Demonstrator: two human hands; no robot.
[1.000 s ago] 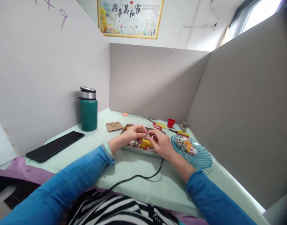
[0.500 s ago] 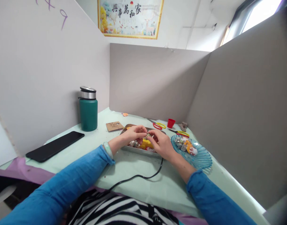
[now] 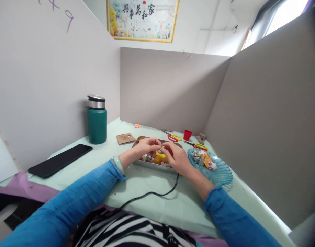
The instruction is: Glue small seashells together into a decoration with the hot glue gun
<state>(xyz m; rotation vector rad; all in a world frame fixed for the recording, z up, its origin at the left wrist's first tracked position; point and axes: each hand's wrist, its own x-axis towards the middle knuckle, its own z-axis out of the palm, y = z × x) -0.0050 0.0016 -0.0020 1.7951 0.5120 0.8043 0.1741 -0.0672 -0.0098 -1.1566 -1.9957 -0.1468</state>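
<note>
My left hand [image 3: 148, 146] and my right hand [image 3: 176, 156] meet above a shallow metal tray [image 3: 150, 165]. Between their fingertips is a small pale greenish piece [image 3: 160, 150], too small and too covered to name; both hands are pinched on it. Beneath my fingers a yellow object [image 3: 160, 158] lies in the tray, among several small white, red and orange pieces. A blue scalloped glass plate [image 3: 221, 175] stands to the right of my right hand, with small silvery, orange and white pieces [image 3: 204, 160] on it.
A green bottle [image 3: 97, 125] and a black phone-like slab [image 3: 60, 160] are at left. Behind the tray lie a brown card [image 3: 125, 138], red-and-yellow scissors [image 3: 175, 138], more scissors [image 3: 200, 146] and a red cup [image 3: 187, 135]. A black cord [image 3: 147, 194] crosses the front. Grey panels [image 3: 167, 89] surround the table.
My fingertips have shifted very slightly around the small piece. Both hands stay over the tray, and nothing else has visibly moved.
</note>
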